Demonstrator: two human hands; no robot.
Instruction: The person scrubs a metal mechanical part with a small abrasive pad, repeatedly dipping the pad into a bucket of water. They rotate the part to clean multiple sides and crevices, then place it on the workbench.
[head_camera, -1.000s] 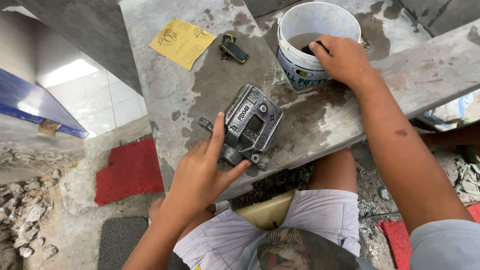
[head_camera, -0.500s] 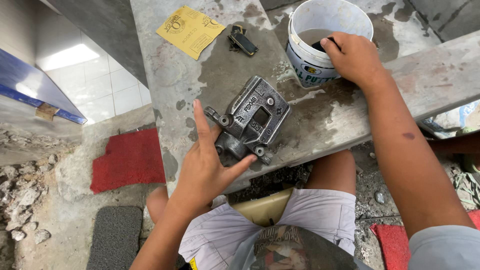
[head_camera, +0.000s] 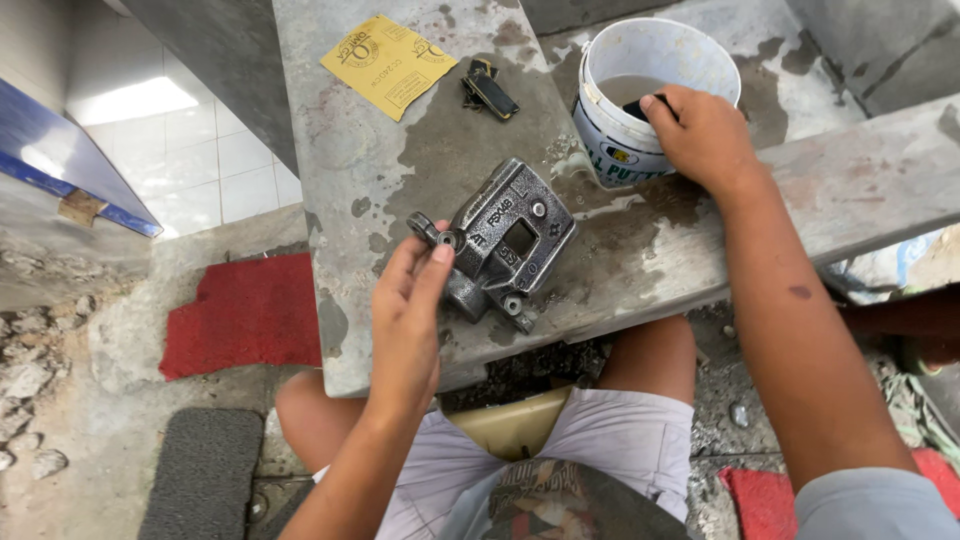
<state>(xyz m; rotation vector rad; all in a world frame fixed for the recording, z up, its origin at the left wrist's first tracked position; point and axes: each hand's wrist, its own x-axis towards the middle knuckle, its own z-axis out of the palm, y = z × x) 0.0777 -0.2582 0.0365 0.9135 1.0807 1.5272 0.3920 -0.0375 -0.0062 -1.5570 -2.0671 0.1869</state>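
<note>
Left hand (head_camera: 405, 310) fingertips on metal casting (head_camera: 505, 245), right hand (head_camera: 700, 135) inside bucket (head_camera: 640, 95).

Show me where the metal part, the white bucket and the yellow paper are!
metal part (head_camera: 510, 245), head view, on its flat top face.
white bucket (head_camera: 610, 150), head view, on its outer wall.
yellow paper (head_camera: 390, 62), head view, on the sheet's middle.
</note>
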